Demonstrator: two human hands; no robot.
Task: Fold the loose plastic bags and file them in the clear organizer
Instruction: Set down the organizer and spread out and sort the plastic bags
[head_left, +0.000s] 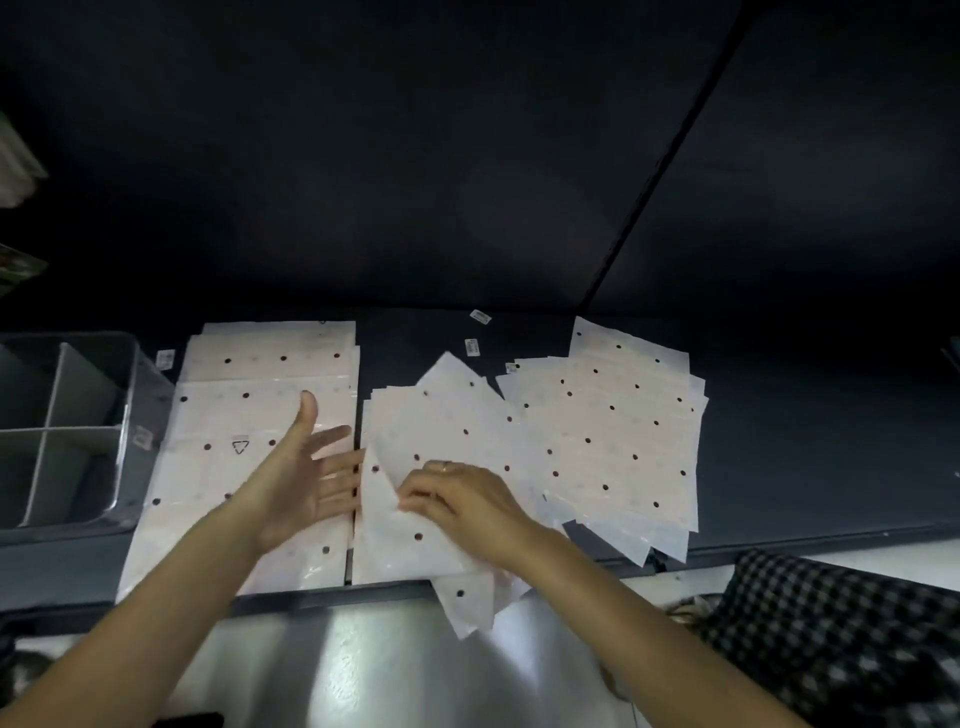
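Right hand (457, 499) pinches the middle bag (415, 519) at its left edge; left hand (306, 467) hovers flat-fingered just beside, nearer the organizer (130, 415).

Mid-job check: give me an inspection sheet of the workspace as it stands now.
Surface: dark counter, dimly lit.
Job's things: neat bag stack at left; loose middle pile; fanned right pile; clear organizer at far left, visible compartments look empty.
Clutter: small labels behind the piles; checked cloth at lower right.
Hands: left hand open above the neat stack; right hand pinching a bag of the middle pile.
Cables: nothing seen.
Surroundings: dark wall behind.
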